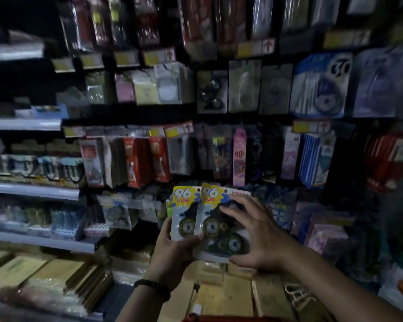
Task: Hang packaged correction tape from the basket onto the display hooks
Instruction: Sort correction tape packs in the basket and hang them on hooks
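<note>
Gripping two upright correction tape packs (209,219) low at centre frame, the left hand (172,254) pinches their bottom edge while the right hand (258,235) spreads over the front pack, nearer to lift it toward the display hooks (184,129) above.

Two correction tape packs (207,219) between left hand (172,254) and right hand (263,238), apparently before blurred display hooks (219,126)
</note>
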`<state>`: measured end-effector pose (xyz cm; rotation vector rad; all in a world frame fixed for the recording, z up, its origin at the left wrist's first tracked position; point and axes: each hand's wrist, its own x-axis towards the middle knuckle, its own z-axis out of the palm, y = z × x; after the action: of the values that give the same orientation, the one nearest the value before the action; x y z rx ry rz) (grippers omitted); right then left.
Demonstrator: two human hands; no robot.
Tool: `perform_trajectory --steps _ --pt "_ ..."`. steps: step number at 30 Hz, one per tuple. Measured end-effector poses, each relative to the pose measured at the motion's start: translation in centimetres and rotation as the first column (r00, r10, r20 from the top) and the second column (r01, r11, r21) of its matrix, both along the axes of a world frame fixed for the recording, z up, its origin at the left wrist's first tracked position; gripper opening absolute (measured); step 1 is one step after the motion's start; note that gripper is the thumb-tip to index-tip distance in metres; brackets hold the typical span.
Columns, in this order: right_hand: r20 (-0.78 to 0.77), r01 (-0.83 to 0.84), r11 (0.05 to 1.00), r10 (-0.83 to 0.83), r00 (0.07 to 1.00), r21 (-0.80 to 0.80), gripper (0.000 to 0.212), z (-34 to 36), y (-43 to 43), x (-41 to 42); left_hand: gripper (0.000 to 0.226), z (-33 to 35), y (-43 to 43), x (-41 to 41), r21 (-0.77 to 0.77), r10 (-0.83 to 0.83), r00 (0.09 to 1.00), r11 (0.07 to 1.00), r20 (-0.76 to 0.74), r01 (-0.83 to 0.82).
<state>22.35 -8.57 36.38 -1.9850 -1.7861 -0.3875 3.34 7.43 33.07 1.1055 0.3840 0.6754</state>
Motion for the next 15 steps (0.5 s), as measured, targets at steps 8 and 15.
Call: perform_trajectory --steps 8,15 --pt "0.149 -0.006 0.991 -0.014 0.989 0.136 0.108 9.6 4.1 3.1 0.031 7.8 4.1 1.0 0.09 0.175 0.979 0.979 0.109 -0.185" --pt "0.295 0.049 0.985 -0.098 0.95 0.168 0.104 17.4 8.8 5.7 0.032 13.8 8.6 2.0 0.366 0.469 0.836 0.753 0.284 -0.547"
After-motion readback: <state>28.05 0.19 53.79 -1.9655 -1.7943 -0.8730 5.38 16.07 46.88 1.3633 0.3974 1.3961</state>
